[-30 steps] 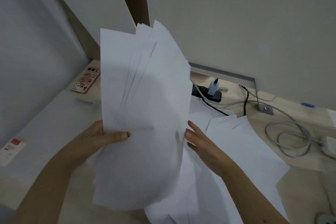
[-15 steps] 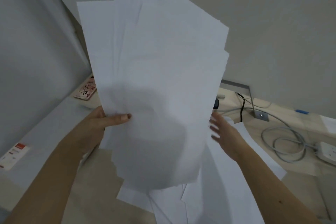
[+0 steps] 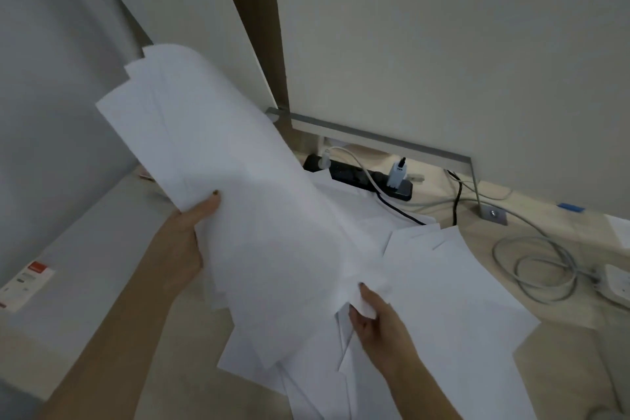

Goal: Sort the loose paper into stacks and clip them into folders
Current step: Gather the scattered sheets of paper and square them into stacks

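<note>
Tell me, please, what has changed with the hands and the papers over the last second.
The bundle of sheets, raised upright half a second ago, has tipped down toward the desk. The right hand, open beside it before, has dropped and now pinches a corner among the loose sheets. The left hand still grips the bundle's edge; the power strip and coiled cable have not moved.

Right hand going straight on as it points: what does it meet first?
Probably the raised bundle of paper held by the left hand: the right hand points into its lower edge, fingers pinching a sheet there. Depth is unclear.
</note>
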The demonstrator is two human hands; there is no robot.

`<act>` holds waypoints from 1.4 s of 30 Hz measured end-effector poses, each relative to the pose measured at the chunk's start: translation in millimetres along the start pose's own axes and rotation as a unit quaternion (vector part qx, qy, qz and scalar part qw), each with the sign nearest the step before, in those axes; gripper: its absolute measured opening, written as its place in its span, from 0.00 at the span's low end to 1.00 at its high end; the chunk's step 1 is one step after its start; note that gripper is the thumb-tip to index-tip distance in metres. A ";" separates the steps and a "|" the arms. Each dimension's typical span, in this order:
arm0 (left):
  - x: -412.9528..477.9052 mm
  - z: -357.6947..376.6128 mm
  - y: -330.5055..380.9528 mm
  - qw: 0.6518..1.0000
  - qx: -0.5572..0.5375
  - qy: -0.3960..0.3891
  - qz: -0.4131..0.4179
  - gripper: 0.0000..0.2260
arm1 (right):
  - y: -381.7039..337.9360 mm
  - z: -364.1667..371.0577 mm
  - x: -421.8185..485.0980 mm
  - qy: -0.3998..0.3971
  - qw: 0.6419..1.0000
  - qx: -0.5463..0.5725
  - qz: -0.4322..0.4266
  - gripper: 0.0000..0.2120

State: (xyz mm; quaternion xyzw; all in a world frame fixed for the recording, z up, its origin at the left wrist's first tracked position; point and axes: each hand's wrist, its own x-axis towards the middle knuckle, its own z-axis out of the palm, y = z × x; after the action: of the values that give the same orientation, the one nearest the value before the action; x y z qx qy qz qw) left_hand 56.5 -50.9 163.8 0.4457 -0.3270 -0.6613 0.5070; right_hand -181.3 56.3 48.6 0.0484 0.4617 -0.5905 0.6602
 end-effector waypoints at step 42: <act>-32.8 -54.4 -180.4 0.942 0.148 0.179 -0.241 0.28 | 38.7 -21.4 -29.6 -0.076 0.770 -0.588 0.235 0.16</act>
State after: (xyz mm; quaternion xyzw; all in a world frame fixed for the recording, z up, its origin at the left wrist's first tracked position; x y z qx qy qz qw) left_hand 41.2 30.8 -8.5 0.6922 -0.2074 -0.6173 0.3111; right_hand -157.6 102.6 37.6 -0.2875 0.6410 -0.0317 0.7110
